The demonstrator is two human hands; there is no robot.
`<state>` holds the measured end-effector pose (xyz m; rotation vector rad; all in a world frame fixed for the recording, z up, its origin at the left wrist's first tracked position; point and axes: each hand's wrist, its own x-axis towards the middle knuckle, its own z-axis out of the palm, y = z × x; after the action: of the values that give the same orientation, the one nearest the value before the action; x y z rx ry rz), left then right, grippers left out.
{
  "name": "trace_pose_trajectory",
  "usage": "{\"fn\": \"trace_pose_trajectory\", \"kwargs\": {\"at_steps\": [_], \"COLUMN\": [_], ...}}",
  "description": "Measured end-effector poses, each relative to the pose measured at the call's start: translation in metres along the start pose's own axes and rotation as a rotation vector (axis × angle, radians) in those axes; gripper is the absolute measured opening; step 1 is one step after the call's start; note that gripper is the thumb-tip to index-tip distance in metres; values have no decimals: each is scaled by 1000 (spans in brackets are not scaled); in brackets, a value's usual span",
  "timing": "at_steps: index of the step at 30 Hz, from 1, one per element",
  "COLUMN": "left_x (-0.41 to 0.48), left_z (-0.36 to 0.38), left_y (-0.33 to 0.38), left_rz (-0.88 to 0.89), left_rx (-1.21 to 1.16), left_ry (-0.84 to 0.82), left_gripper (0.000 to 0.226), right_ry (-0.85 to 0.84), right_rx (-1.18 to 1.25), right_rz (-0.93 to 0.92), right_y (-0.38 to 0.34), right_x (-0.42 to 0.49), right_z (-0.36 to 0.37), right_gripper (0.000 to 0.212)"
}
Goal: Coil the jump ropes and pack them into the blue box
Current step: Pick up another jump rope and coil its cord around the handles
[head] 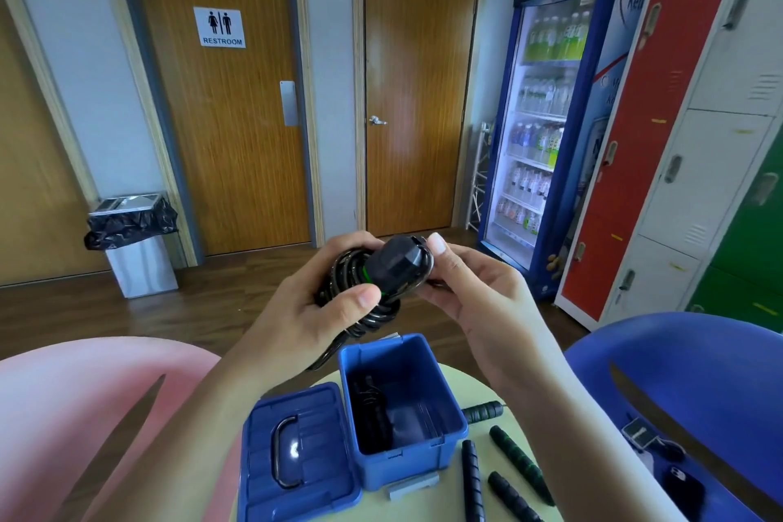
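Rope comes first: a black coiled jump rope, its stubby handle marked with a green band, is held in the air just above and beyond the open blue box. The left grip is closed round the coil, thumb pressed across the loops. The right grip pinches the handle end from the right, thumb tip on top. One strand sags below the left palm toward the box rim.

To do this step well, I judge that the slack strand should be tucked into the coil before lowering, so that nothing springs out. The bundle should then go in beside the dark rope already lying at the left of the box, with the handle pointing down its length.

The lid lies flat just left of the box on the pale bench. More black handles wait on the bench to the right. A pink chair sits near left and a blue chair near right.
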<state>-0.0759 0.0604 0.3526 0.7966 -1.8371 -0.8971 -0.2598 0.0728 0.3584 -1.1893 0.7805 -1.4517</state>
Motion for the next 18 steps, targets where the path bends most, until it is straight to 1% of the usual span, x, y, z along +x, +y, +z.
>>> {"fn": "trace_pose_trajectory", "kwargs": {"at_steps": [3, 5, 12, 15, 18], "left_x": [-2, -4, -12, -14, -15], "left_z": [0, 1, 5, 6, 5], "left_y": [-1, -4, -6, -9, -12], "left_rz": [12, 6, 14, 31, 29], "left_rx": [-14, -24, 31, 85, 142], "left_ry": [30, 35, -12, -40, -49], "left_gripper": [31, 32, 34, 36, 38], "right_ry": [46, 97, 135, 185, 190], "right_rx": [188, 217, 104, -12, -118], "right_rz": [23, 31, 21, -15, -59], "right_y": [3, 6, 5, 8, 8], "right_x": [-4, -4, -4, -5, -6], "right_z": [0, 0, 1, 1, 0], "right_gripper": [27, 22, 23, 22, 18]}}
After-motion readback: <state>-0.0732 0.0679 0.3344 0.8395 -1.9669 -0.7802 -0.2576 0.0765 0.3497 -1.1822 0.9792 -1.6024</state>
